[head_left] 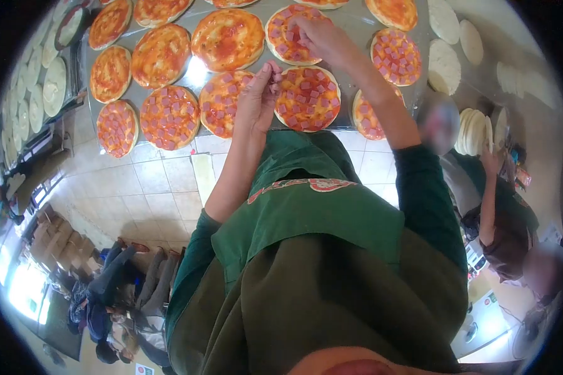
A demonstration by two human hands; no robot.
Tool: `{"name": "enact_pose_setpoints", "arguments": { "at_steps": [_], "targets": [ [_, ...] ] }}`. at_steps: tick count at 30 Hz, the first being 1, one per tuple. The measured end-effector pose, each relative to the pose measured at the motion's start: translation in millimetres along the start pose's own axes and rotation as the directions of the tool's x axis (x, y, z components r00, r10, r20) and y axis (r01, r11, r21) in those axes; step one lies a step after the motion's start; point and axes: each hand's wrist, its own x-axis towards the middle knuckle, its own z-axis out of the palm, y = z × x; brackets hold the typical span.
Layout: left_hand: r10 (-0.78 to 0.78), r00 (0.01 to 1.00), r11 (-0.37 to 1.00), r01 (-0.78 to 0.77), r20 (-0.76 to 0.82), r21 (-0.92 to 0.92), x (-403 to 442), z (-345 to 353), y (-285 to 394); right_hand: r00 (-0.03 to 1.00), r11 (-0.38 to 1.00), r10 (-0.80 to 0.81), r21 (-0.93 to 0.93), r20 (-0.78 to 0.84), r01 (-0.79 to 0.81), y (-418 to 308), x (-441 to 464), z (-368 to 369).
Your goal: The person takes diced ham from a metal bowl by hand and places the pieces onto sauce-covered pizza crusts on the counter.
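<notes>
My left hand [258, 97] is closed with its fingers curled, between two pizzas topped with ham cubes, the left pizza [221, 107] and the right pizza [307, 99]. Whatever it holds is too small to make out. Above another ham pizza [286, 45], my right hand [316, 39] reaches in with fingers bent together over the toppings. Its fingertips are partly hidden, so I cannot see what is in them. Farther left, a pizza with only red sauce [228, 39] lies beside the ham one.
The metal table [197, 72] carries several sauced pizzas and more ham-topped ones [170, 117]. Pale dough bases [444, 67] lie to the right. A co-worker's hand [491, 159] holds a stack of bases [472, 131]. More bases [54, 86] sit at far left.
</notes>
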Motion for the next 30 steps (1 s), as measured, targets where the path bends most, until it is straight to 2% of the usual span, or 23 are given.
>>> {"name": "enact_pose_setpoints", "arguments": {
  "at_steps": [3, 6, 9, 12, 15, 18, 21, 22, 24, 27, 30],
  "targets": [
    [0.012, 0.999, 1.000, -0.012, -0.045, 0.000, -0.3, 3.0, -0.7, 0.996, 0.993, -0.081, -0.089, -0.042, 0.077, 5.7, 4.5, 5.8],
    [0.035, 0.995, 0.999, -0.034, -0.089, 0.011, -0.1, 9.3, -1.4, 0.994, 0.998, -0.063, 0.013, -0.092, 0.064, -0.3, -1.0, -1.8],
    [0.064, 0.993, 0.998, -0.062, -0.100, 0.020, 2.2, 17.2, -1.7, 0.983, 0.975, 0.133, 0.192, -0.123, -0.108, -18.3, -11.4, -25.6],
    [0.088, 0.991, 0.996, -0.085, -0.100, 0.031, 6.6, 21.5, -4.4, 0.934, 0.969, 0.131, 0.241, -0.334, -0.050, -2.5, -15.7, -17.2],
    [0.060, 0.995, 0.998, -0.057, -0.078, 0.040, 13.6, 15.0, -8.0, 0.927, 0.992, -0.020, -0.120, -0.374, -0.028, -0.9, -27.8, -11.2],
    [0.043, 0.994, 0.998, -0.039, -0.100, 0.041, 16.4, 16.7, -9.4, 0.948, 0.992, -0.010, -0.124, -0.317, -0.031, 0.0, -31.0, -4.7],
    [0.071, 0.989, 0.997, -0.067, -0.128, 0.041, 18.1, 25.9, -11.1, 0.929, 0.980, -0.099, -0.195, -0.358, 0.029, 1.7, -34.3, -3.0],
    [0.069, 0.987, 0.997, -0.062, -0.142, 0.055, 17.2, 29.1, -10.3, 0.924, 1.000, -0.014, -0.017, -0.382, 0.008, 1.0, -35.4, -3.6],
    [0.069, 0.987, 0.995, -0.058, -0.147, 0.080, 18.7, 30.7, -11.7, 0.909, 0.942, 0.161, 0.334, -0.384, -0.026, -15.8, -39.6, -13.1],
    [0.063, 0.988, 0.993, -0.048, -0.140, 0.110, 23.3, 30.9, -18.0, 0.954, 0.847, 0.228, 0.523, -0.197, -0.094, -37.2, -49.2, -17.5],
    [0.057, 0.984, 0.990, -0.034, -0.172, 0.138, 20.3, 35.9, -20.9, 0.923, 0.771, 0.355, 0.606, -0.149, -0.199, -37.1, -56.0, -5.0]
  ]
}}
